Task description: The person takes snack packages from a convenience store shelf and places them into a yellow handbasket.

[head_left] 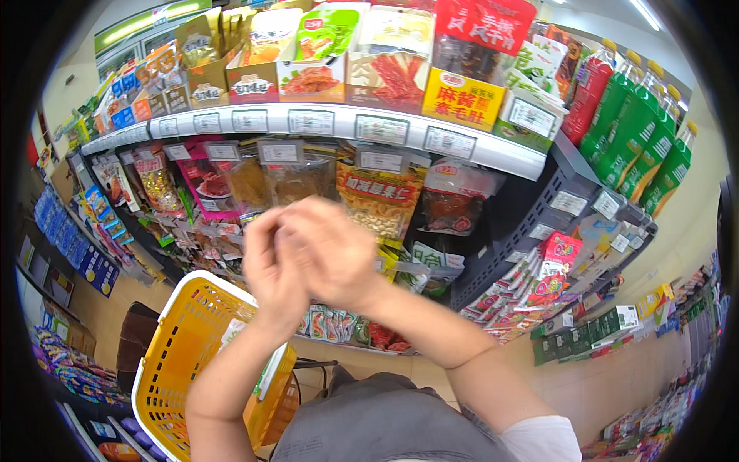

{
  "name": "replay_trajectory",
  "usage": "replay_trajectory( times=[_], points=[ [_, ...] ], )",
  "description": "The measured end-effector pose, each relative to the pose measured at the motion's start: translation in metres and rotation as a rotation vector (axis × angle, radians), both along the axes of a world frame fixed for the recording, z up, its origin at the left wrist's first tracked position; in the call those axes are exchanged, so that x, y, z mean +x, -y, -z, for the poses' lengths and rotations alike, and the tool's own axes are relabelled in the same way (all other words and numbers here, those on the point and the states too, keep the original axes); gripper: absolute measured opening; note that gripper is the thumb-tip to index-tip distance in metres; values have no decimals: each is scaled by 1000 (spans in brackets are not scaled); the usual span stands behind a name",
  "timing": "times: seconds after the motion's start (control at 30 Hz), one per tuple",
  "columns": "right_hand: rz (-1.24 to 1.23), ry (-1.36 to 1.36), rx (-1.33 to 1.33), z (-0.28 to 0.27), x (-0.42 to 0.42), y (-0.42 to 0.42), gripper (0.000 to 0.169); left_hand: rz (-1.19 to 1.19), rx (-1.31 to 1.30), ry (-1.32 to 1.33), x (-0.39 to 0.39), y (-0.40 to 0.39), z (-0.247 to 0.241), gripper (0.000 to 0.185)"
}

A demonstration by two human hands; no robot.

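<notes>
Both hands meet in front of a snack shelf, blurred by motion. My left hand (268,268) is pressed against my right hand (340,254), whose curled fingers lap over it. Whether anything sits between the palms is hidden. Behind them hang bagged snacks, among them a cashew nut bag (378,196) and a brown packaged snack (300,179). Below my left forearm is a yellow plastic shopping basket (167,329) with a white rim. Inside it lies a white and green package (268,369), partly covered by the forearm.
A white shelf edge with price tags (312,122) runs across above the hands, bearing boxed snack packs (312,81). Green bottles (629,127) stand on the right end shelf, above hanging candy bags (548,277). A dark brown chair or stool (135,341) is beside the basket.
</notes>
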State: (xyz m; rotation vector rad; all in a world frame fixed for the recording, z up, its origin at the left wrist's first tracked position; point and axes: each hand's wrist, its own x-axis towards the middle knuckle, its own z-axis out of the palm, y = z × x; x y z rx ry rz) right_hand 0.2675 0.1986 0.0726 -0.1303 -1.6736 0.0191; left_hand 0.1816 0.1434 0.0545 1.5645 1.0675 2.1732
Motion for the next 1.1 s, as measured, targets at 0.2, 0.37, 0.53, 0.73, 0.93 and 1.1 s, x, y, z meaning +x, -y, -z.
replay_trajectory(
  times=[0.2, 0.37, 0.53, 0.73, 0.93, 1.1],
  points=[
    [516, -71, 330, -98, 134, -22, 19, 85, 449, -456, 99, -67, -123, 12],
    [798, 81, 268, -149, 212, -59, 9, -417, 650, -1079, 139, -121, -183, 13],
    [1086, 408, 29, -172, 251, -86, 14, -526, 340, -1364, 161, -134, -203, 14],
    [1042, 495, -218, -181, 251, -97, 15, -586, 220, -1426, 168, -142, -201, 17],
    [704, 460, -456, -184, 262, -113, 18, -536, 279, -1346, 162, -155, -197, 16],
    [672, 314, -419, -181, 261, -114, 16, -531, 293, -1299, 162, -156, -199, 15]
  ],
)
